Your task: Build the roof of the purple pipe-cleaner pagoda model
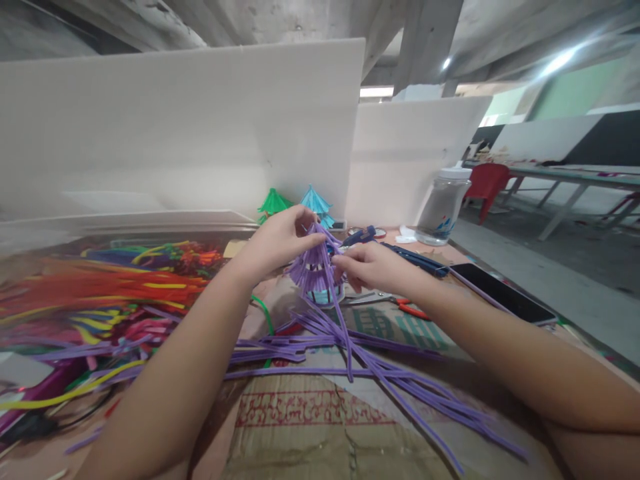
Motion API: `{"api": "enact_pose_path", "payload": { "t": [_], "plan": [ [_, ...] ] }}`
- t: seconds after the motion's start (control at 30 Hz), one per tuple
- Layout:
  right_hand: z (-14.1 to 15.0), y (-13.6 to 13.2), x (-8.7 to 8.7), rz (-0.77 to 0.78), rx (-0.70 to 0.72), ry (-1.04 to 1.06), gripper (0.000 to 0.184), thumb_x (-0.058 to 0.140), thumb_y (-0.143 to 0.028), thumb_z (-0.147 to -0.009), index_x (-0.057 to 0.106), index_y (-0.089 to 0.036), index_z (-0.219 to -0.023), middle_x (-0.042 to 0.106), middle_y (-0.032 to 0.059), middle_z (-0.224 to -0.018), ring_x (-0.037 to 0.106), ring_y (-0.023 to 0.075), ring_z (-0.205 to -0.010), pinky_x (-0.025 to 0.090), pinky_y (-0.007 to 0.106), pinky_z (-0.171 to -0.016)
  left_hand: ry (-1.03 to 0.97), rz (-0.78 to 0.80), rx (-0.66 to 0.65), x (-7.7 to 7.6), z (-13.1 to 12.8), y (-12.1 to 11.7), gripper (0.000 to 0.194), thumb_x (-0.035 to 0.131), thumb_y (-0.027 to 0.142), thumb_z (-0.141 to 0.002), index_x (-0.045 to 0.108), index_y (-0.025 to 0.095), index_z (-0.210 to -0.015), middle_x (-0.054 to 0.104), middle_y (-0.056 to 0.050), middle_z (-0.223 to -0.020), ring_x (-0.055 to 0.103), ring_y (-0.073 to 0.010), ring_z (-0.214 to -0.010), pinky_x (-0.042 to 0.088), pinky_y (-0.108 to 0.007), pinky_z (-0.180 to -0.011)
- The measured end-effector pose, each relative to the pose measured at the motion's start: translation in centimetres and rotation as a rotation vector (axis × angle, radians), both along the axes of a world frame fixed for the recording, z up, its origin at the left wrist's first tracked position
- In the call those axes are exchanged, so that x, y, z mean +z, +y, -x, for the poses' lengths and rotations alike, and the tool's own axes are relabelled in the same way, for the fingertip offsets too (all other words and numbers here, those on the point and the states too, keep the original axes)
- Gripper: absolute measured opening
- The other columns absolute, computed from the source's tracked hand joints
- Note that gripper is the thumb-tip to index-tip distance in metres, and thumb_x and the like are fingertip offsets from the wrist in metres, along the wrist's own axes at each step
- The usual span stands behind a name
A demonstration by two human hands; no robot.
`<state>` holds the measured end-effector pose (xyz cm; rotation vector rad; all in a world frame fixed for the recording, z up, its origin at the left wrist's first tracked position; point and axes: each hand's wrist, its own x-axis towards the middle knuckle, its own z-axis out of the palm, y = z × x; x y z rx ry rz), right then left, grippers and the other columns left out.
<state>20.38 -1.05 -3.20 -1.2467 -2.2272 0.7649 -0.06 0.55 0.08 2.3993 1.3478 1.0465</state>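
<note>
A small tiered tower of purple pipe cleaners (314,277) stands upright on a round pale base in the middle of the table. My left hand (286,235) is closed at its peak, thumb and fingers pinching the top. On the right side of the tower my right hand (373,267) has its fingers bent together around purple stems; its fingertips are partly hidden. One long pipe cleaner (341,327) hangs from the tower down to the table. Loose purple pipe cleaners (400,377) lie fanned out in front. Green (274,202) and blue (315,199) roofed towers stand behind.
Coloured pipe cleaners (115,287) are heaped at left. Orange-handled scissors (410,308), blue-handled pliers (361,235), a dark tool (420,260), a phone (500,293) and a clear bottle (444,207) lie or stand at right. White boards (200,133) rise behind the table.
</note>
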Motion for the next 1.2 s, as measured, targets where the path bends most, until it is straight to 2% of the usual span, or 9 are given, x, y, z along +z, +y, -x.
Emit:
{"api": "enact_pose_path", "payload": {
  "t": [0.13,0.2,0.27,0.47,0.6,0.8,0.93,1.07,1.2],
  "plan": [
    [-1.2,0.3,1.0,-0.334,-0.105,0.000,0.044,0.044,-0.048,-0.095,0.066,-0.018,-0.072,0.058,-0.0008,-0.054,0.049,0.0107,-0.049,0.032,0.025,-0.053,-0.009,0.015,0.004,-0.2,0.3,0.4,0.027,0.067,0.039,-0.080,0.061,0.017,-0.095,0.066,-0.004,-0.091,0.059,-0.0167,-0.078,0.044,-0.029,-0.069],
    [-1.8,1.0,0.6,-0.515,-0.207,-0.016,0.044,0.043,-0.048,-0.095,0.066,-0.018,-0.073,0.057,0.0004,-0.057,0.050,0.0128,-0.055,0.030,0.027,-0.056,-0.027,0.022,0.000,-0.3,0.5,0.7,0.029,0.067,0.041,-0.080,0.062,0.017,-0.096,0.066,-0.004,-0.092,0.059,-0.0171,-0.079,0.045,-0.030,-0.070],
    [-2.3,2.2,-0.7,-0.663,-0.312,-0.025,0.045,0.041,-0.049,-0.096,0.065,-0.018,-0.074,0.057,0.0017,-0.061,0.051,0.0149,-0.061,0.029,0.028,-0.060,-0.048,0.024,-0.014,-0.4,0.6,1.0,0.030,0.065,0.042,-0.082,0.063,0.017,-0.097,0.067,-0.004,-0.092,0.060,-0.0173,-0.079,0.045,-0.030,-0.071],
    [-3.4,7.0,-6.6,-0.501,-0.382,0.019,0.047,0.021,-0.044,-0.102,0.058,-0.019,-0.086,0.061,0.0035,-0.076,0.057,0.0174,-0.075,0.037,0.026,-0.067,-0.132,-0.001,0.011,-0.7,0.3,1.2,0.039,0.058,0.047,-0.087,0.066,0.016,-0.108,0.071,-0.007,-0.096,0.063,-0.0189,-0.085,0.046,-0.031,-0.076],
    [-3.6,8.4,-8.8,-0.421,-0.379,-0.066,0.039,0.025,-0.037,-0.102,0.059,-0.019,-0.097,0.066,0.0052,-0.085,0.059,0.0179,-0.080,0.038,0.026,-0.071,-0.135,0.010,0.020,-0.7,0.1,1.1,0.036,0.060,0.048,-0.085,0.070,0.016,-0.098,0.073,-0.007,-0.095,0.065,-0.0190,-0.084,0.047,-0.031,-0.079],
    [-2.9,8.0,-9.2,-0.362,-0.284,-0.253,0.027,0.043,-0.034,-0.097,0.064,-0.018,-0.100,0.070,0.0093,-0.095,0.061,0.0195,-0.086,0.037,0.026,-0.072,-0.130,0.038,0.022,-0.5,0.0,0.9,0.032,0.063,0.045,-0.083,0.073,0.016,-0.092,0.074,-0.006,-0.090,0.065,-0.0186,-0.082,0.047,-0.028,-0.074],
    [-2.6,7.6,-8.9,-0.376,-0.239,-0.307,0.029,0.043,-0.032,-0.098,0.066,-0.017,-0.106,0.071,0.0102,-0.105,0.062,0.0196,-0.096,0.038,0.025,-0.076,-0.118,0.045,0.025,-0.4,0.2,1.0,0.033,0.061,0.046,-0.084,0.072,0.016,-0.093,0.073,-0.006,-0.089,0.064,-0.0182,-0.080,0.046,-0.028,-0.071],
    [-2.6,7.6,-8.8,-0.386,-0.234,-0.339,0.031,0.042,-0.034,-0.099,0.067,-0.016,-0.107,0.071,0.0109,-0.105,0.063,0.0203,-0.095,0.038,0.026,-0.075,-0.037,0.048,-0.019,-0.2,0.4,1.0,0.043,0.051,0.054,-0.089,0.070,0.016,-0.094,0.071,-0.007,-0.090,0.063,-0.0199,-0.081,0.045,-0.031,-0.071],
    [-2.5,7.5,-8.7,-0.398,-0.218,-0.364,0.032,0.041,-0.034,-0.099,0.067,-0.016,-0.107,0.071,0.0111,-0.105,0.063,0.0204,-0.095,0.039,0.026,-0.077,0.051,0.052,-0.089,-0.2,0.5,0.6,0.045,0.064,0.055,-0.079,0.066,0.019,-0.106,0.070,-0.007,-0.102,0.064,-0.0223,-0.090,0.047,-0.032,-0.077]
  ]
}}
